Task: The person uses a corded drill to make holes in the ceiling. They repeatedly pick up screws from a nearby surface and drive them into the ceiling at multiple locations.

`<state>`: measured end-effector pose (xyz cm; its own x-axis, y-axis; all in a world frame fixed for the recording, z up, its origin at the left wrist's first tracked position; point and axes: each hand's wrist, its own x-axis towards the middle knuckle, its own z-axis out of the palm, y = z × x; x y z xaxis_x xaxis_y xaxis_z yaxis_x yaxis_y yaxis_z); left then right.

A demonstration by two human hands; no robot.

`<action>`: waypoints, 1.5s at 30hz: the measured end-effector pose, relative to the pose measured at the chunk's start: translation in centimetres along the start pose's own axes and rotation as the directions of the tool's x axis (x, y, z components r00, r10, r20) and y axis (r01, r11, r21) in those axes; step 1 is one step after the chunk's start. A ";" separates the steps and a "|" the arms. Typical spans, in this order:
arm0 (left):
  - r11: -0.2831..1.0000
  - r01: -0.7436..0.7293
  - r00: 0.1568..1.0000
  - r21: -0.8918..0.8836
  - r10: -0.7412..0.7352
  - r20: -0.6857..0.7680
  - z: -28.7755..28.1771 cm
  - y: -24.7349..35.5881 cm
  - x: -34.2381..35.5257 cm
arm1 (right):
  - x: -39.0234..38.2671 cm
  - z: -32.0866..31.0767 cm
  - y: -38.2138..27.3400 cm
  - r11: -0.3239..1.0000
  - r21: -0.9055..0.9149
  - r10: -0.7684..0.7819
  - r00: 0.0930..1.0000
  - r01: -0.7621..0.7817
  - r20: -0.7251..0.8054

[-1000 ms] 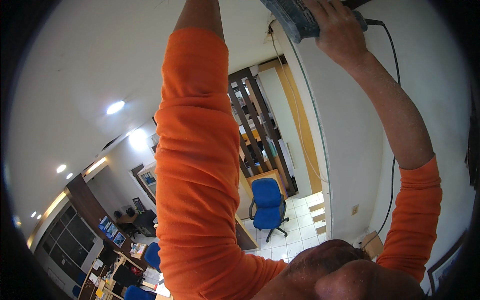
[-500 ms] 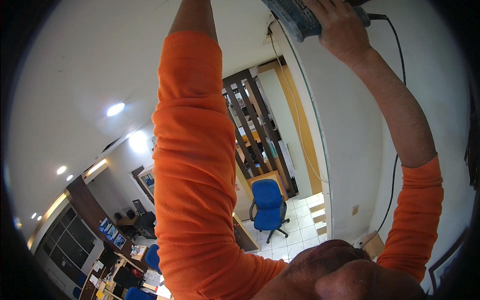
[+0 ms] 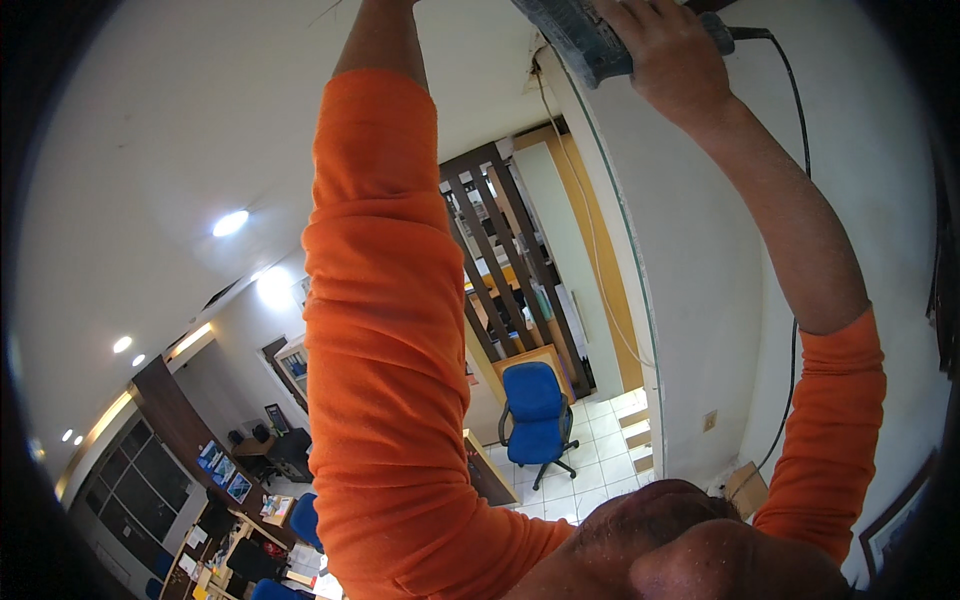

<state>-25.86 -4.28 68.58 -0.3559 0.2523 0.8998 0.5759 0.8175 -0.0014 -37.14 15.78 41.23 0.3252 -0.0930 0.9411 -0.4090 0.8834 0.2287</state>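
My right hand (image 3: 670, 62) is closed over the body of a dusty dark power tool (image 3: 575, 40) at the top of the view, up by the white ceiling (image 3: 150, 120). A black cord (image 3: 802, 120) runs from the tool's right end down along the wall. My left arm, in an orange sleeve (image 3: 380, 300), reaches straight up past the top edge; the hand itself is out of frame. A loose thin cable (image 3: 590, 220) hangs from a rough opening at the ceiling corner, near the tool.
A white wall column (image 3: 690, 300) stands right of centre. Below are a blue office chair (image 3: 532, 405) on white tiles, a slatted dark partition (image 3: 495, 260), and cluttered desks (image 3: 240, 550) at the lower left. A framed item (image 3: 890, 540) hangs at the lower right.
My left forearm has shifted a little to the left. The power tool and my right hand on it have moved slightly, ending a bit further left.
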 end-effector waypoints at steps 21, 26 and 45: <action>0.928 -0.163 0.979 -0.336 0.110 -0.171 -2.2 -2.3 1.3 | -0.6 -0.7 -2.1 0.991 0.067 0.100 0.967 -0.118 0.233; 0.922 -0.086 0.984 -0.376 0.019 -0.179 0.2 -0.7 1.4 | -1.4 2.0 -0.6 0.985 0.035 0.157 0.966 -0.168 0.204; 0.926 -0.122 0.981 -0.357 0.057 -0.187 2.8 3.8 -3.5 | 0.2 1.9 -0.1 0.978 0.117 0.155 0.976 -0.174 0.152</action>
<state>-24.47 -0.58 64.18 -0.1783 0.1973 0.9640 0.8399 0.5409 0.0446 -38.62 14.77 41.86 0.1243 -0.0235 0.9920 -0.5559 0.8264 0.0893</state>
